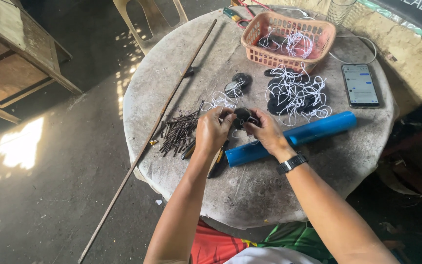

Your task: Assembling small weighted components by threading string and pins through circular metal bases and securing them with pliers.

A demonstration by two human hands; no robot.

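Note:
Both hands meet over the middle of a round stone table (250, 190). My left hand (212, 130) and my right hand (265, 131) pinch a small black round piece (242, 115) between their fingertips, with thin white string trailing from it. My right wrist wears a black watch (291, 162). Just under the hands lies a blue plastic pipe (313, 131). A pile of dark nails (178, 132) sits left of my left hand. More black round pieces (240, 80) and tangled white string (296, 95) lie beyond the hands.
An orange plastic basket (289, 41) with string stands at the table's far side. A phone (360, 85) lies at the right. A long thin stick (162, 122) leans across the table's left edge. A wooden bench (15, 58) stands at the far left, and a plastic chair (147, 19) stands behind the table.

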